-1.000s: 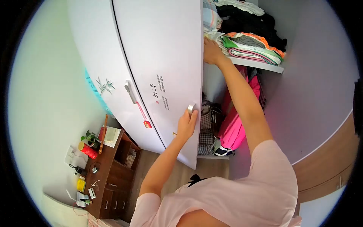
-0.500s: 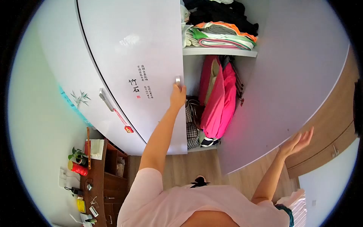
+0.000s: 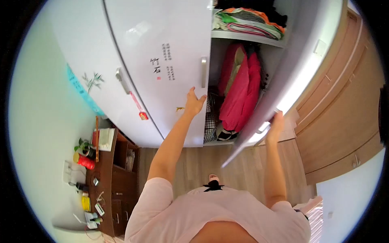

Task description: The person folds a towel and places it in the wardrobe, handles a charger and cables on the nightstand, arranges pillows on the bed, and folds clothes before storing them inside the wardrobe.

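Observation:
My left hand (image 3: 195, 104) is in front of the white wardrobe door (image 3: 166, 109), fingers apart and holding nothing. Just above it is that door's upright metal handle (image 3: 204, 72). My right hand (image 3: 276, 127) rests against the outer face of the half-open right door (image 3: 259, 103), beside its handle (image 3: 263, 128); its fingers look stretched out, though partly hidden. Between the doors, a pink garment (image 3: 239, 89) hangs in the wardrobe. Above it, folded clothes (image 3: 251, 22) lie stacked on a shelf (image 3: 247, 37).
At left stands a dark wooden desk (image 3: 106, 178) with a red can (image 3: 84, 160), a potted plant (image 3: 84, 146) and small items. A red tag (image 3: 143, 116) hangs from another wardrobe handle (image 3: 122, 81). A wooden door (image 3: 336, 121) is at right, beyond the wood floor (image 3: 243, 174).
My left hand has let go of the left door's handle and dropped just below it. My right hand has moved left onto the right door, which has swung further inward, narrowing the opening.

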Demonstrator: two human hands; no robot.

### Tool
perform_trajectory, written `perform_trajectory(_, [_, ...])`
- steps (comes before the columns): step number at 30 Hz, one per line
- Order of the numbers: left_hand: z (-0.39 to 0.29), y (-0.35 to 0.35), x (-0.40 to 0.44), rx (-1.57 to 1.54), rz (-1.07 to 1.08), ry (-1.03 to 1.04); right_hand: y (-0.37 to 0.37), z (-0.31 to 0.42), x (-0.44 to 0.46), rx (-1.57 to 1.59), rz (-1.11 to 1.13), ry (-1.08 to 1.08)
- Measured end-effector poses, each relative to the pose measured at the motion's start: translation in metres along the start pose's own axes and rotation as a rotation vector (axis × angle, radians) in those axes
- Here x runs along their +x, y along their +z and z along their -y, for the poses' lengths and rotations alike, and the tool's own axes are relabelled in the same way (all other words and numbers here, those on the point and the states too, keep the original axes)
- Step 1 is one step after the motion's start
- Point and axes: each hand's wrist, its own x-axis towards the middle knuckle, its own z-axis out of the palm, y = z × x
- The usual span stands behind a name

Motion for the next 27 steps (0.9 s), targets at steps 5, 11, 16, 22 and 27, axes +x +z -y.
perform_trajectory(5, [0.008,-0.038,-0.066,0.003,0.044,-0.122,0.129,0.01,0.033,0.037,0.3,-0.132])
perform_trajectory(11, [0.062,-0.094,-0.125,0.092,-0.116,-0.258,0.224,-0.062,0.119,-0.077,0.265,-0.391])
perform_trajectory(16, [0.053,-0.136,-0.172,0.139,-0.294,-0.479,0.254,-0.072,0.132,0.18,0.19,-0.235])
perform_trajectory(22, [0.08,-0.166,-0.265,0.144,-0.46,-0.701,0.288,-0.056,-0.013,0.052,0.093,-0.599])
perform_trajectory(27, [0.098,-0.188,-0.39,0.03,-0.639,-0.891,0.313,-0.082,-0.22,0.004,1.65,-0.354])
